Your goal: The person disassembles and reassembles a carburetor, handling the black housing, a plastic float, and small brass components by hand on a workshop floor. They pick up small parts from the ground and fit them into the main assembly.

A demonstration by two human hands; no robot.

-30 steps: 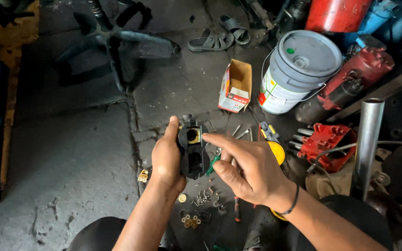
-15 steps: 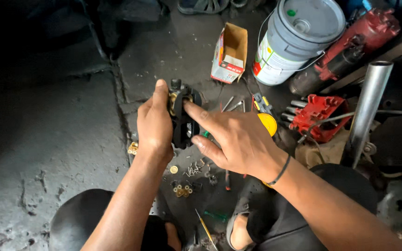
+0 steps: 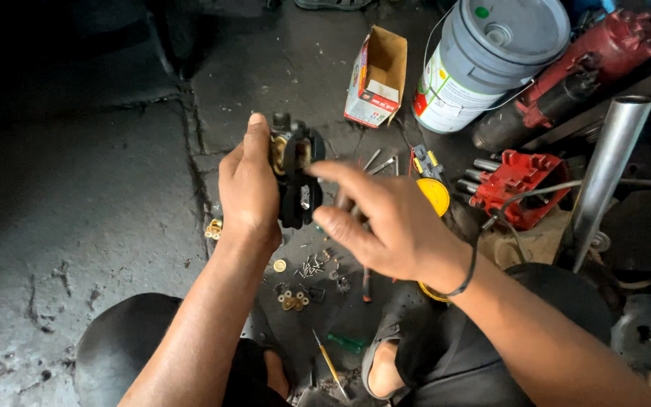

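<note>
My left hand (image 3: 249, 188) grips a black moulded part (image 3: 295, 181) with a brass-coloured insert near its top and holds it upright above the concrete floor. My right hand (image 3: 386, 226) is blurred by motion. Its index finger reaches across to the part's right side and the other fingers are half curled. A small bit of green shows under those fingers; whether the hand holds it I cannot tell. Below the hands, loose small screws (image 3: 310, 265) and brass washers (image 3: 291, 300) lie on the floor.
At the back stand an open cardboard box (image 3: 377, 75) and a grey-lidded pail (image 3: 484, 68). A red plastic part (image 3: 521, 185), a red machine (image 3: 604, 53), a yellow disc (image 3: 437, 194) and a metal pipe (image 3: 604, 173) crowd the right. A thin screwdriver (image 3: 329, 362) lies by my sandalled foot (image 3: 386, 362).
My right hand has slid along the black part's side and its fingers have spread. The left hand keeps its grip. My view has shifted toward the pail.
</note>
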